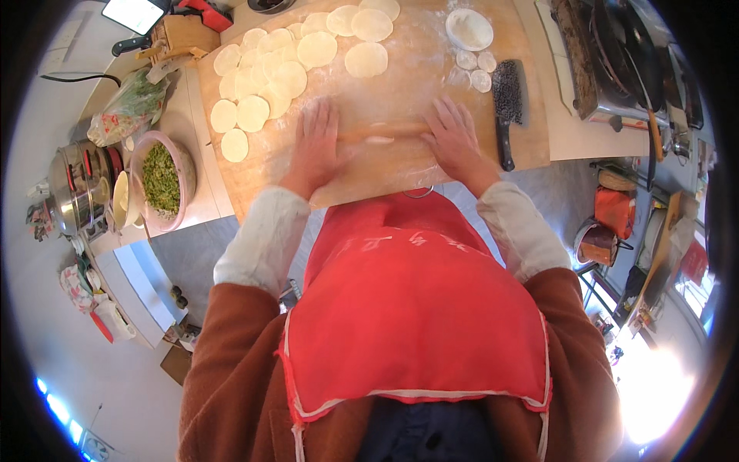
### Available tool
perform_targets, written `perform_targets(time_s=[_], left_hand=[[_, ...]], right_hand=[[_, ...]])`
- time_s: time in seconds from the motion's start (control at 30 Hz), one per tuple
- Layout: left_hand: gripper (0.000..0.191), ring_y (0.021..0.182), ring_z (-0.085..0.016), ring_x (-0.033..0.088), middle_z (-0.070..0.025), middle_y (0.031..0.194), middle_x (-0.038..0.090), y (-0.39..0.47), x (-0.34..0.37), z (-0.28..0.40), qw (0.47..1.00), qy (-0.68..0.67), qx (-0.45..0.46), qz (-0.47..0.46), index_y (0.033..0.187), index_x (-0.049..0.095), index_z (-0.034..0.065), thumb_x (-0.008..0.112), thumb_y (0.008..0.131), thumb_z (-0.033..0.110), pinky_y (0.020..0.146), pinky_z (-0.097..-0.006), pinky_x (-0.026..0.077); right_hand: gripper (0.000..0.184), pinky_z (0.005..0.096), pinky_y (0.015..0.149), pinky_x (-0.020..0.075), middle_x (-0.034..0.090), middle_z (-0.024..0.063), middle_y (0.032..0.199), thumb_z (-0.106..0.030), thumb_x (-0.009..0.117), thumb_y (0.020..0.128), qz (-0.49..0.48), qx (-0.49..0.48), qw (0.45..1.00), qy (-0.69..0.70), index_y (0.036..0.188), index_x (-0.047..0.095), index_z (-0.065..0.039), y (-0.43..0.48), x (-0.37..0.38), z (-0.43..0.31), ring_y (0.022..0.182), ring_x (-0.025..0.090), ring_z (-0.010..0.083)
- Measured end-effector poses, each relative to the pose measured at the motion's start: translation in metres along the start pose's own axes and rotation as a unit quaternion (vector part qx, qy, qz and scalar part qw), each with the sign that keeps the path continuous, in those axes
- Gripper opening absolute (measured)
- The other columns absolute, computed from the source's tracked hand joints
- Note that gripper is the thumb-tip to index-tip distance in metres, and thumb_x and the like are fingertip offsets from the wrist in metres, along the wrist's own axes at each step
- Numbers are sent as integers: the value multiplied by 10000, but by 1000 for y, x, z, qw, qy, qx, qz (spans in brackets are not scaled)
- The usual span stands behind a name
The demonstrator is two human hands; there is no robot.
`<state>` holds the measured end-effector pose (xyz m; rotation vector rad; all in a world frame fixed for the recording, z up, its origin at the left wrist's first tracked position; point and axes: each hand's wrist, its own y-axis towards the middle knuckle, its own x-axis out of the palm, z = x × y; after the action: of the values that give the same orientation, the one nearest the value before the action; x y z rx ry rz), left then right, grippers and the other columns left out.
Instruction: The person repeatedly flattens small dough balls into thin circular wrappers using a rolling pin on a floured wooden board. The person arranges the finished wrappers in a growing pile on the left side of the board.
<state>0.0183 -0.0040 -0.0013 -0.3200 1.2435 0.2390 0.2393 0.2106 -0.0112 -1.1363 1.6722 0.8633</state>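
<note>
A wooden rolling pin (404, 131) lies crosswise on the floured wooden board (358, 176). My left hand (316, 138) presses on its left end and my right hand (457, 136) on its right end, palms down with fingers stretched forward. Between my hands, a small pale piece of dough (379, 140) shows at the pin; motion blurs its outline. Thin round dough wrappers (317, 49) spread over the board's far left, many overlapping. Several small flattened dough pieces (480, 81) sit at the far right, beside a white bowl of flour (469, 29).
A cleaver (508, 101) lies on the board's right side. Left of the board stand a pink-rimmed bowl of chopped green filling (161, 179), a bag of greens (133, 107) and a steel steamer pot (78, 185). A knife block (185, 37) stands behind; a gas stove (620, 104) is at right.
</note>
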Motion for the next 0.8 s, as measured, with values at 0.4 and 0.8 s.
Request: perform_targets(time_s=[0.4,0.8], left_hand=[[849,1476,-376,199,-234,1567,261,-20,-8,11,999,2,-9,-42,1484,317,-14,578,884,527,1190,-572,67],[874,1497,-380,124,-224,1580,235,-50,2,26,995,-20,-28,-98,1493,293,-16,630,854,475,1188,-580,39]], right_hand=[[371,517,1126,302,502,186,1364,-107,573,859,33,-80,995,40,1228,613,-114,0,-2,14,1342,419,368],[375,504,1103,347,478,202,1387,-96,579,875,-1,-121,989,90,1250,602,-92,17,-7,9,1305,433,416]])
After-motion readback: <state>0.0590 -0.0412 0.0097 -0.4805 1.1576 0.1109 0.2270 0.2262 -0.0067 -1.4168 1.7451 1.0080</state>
